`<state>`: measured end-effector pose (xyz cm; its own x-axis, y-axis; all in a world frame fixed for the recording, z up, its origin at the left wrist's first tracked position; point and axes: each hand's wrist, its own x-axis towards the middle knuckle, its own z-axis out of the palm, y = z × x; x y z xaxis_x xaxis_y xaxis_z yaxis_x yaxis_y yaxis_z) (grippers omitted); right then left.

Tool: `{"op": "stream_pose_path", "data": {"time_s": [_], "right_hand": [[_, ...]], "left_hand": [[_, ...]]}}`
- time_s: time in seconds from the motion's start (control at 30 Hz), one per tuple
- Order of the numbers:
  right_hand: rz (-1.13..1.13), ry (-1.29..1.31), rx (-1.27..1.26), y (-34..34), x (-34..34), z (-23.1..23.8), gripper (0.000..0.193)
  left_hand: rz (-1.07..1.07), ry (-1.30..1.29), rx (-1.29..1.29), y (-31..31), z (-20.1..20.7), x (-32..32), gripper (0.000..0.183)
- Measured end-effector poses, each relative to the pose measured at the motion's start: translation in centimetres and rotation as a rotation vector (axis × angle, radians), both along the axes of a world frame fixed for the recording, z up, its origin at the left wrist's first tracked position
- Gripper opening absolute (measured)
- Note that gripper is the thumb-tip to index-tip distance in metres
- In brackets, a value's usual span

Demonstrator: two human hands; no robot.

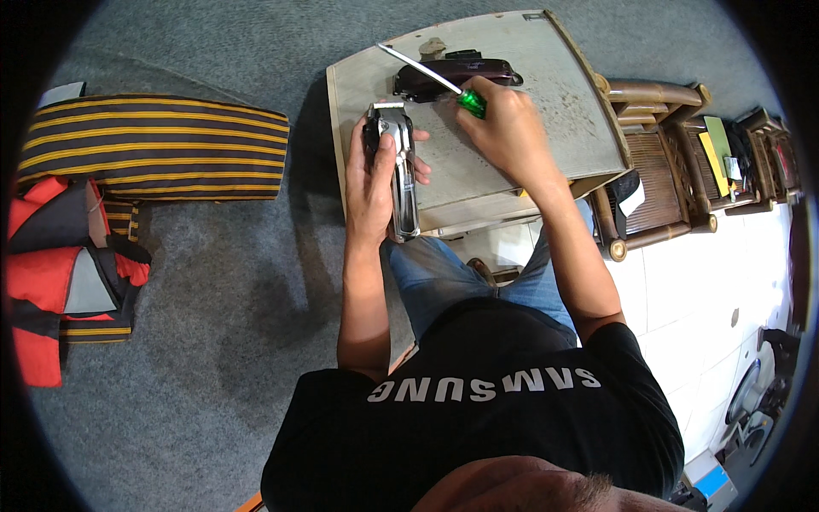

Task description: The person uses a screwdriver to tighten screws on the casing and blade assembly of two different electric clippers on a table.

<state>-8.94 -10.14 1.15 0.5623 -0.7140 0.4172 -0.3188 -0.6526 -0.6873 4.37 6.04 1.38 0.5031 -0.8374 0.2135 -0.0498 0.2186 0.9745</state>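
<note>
My left hand is wrapped round a silver and black hair clipper, held upright with its toothed blade toward the far side. In my right hand is a screwdriver with a green handle, gripped in closed fingers. Its long metal shaft points to the far left, and the tip stands apart from the clipper. Beyond both hands, a second clipper with a dark maroon body lies on the worn grey table. The screwdriver's shaft crosses over part of it in this view.
A bamboo bench stands right of the table, with a yellow sheet and other items farther along. On the grey carpet at left lie a striped cushion and a red, black and grey garment. White tiles cover the right side.
</note>
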Motion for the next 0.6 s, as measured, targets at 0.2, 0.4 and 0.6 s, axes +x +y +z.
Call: {"op": "stream_pose_path", "data": {"time_s": [0.2, 0.4, 0.6], "right_hand": [[0.109, 0.142, -0.157, -1.8, -2.8, 0.4, 0.030], [0.138, 0.164, -0.160, -2.9, -2.7, -0.1, 0.030], [0.123, 0.019, 0.075, -2.9, -3.4, 0.1, 0.031]], "left_hand": [[-0.002, -0.008, 0.006, 0.0, 0.0, 0.0, 0.046], [0.007, -0.004, 0.011, -0.1, 0.2, -0.3, 0.045], [0.006, -0.031, 0.077, 0.1, 0.5, -0.3, 0.045]]}}
